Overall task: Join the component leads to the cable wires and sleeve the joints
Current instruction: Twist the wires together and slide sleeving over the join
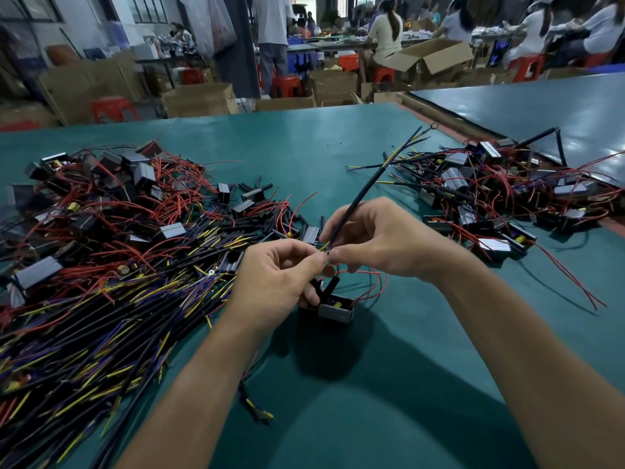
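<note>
My left hand point(280, 275) and my right hand point(378, 238) meet over the middle of the green table point(338, 147). Their fingertips pinch together at one spot where thin wire ends come together. A black cable point(365, 187) rises from that pinch up and to the right, its far end splaying into yellow and blue wires. Below the hands hangs a small black box component point(334, 308) with red leads point(375, 282) looping to its right. Short black sleeve pieces point(329, 287) stick up between my left fingers and the component.
A big heap of black cables with yellow and blue ends point(101, 316) fills the left. Behind it lie loose components with red leads point(101, 191). Another pile of components point(507, 201) sits at the right. Workers, cardboard boxes and red stools stand beyond the table.
</note>
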